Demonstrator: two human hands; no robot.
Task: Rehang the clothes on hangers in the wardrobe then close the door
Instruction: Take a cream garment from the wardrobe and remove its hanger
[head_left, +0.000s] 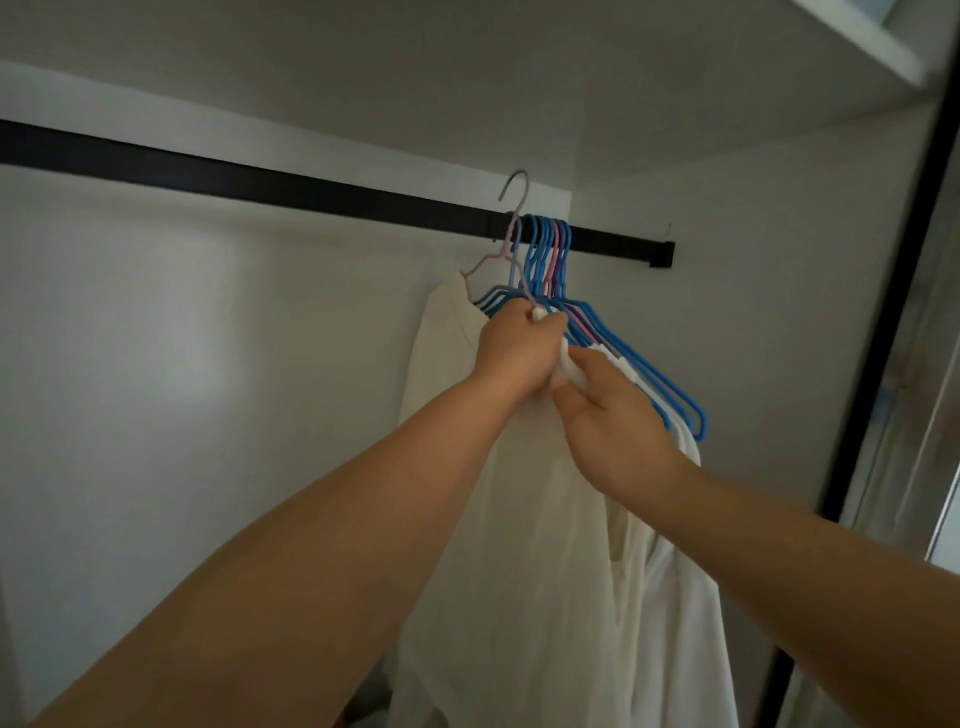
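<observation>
1. A soft, cream-white fabric garment (524, 519) hangs in loose folds inside the wardrobe, draped on a thin pale pink wire hanger (506, 249) whose curved hook is raised just above the rail, not resting on it.
2. The left hand (514, 348) has its grip curled tight round the garment's collar and the hanger's shoulder.
3. The right hand (613, 421) pinches a fold of the white cloth between thumb and fingers, touching the left hand.
4. Just right of the pink hanger, a bunch of smooth blue, pink and purple coated hangers (550, 260) hooks over the flat black metal rail (260, 182).
5. Matte white wardrobe walls (156, 338) surround the rail; a dark door frame edge (883, 338) runs down the right side.
</observation>
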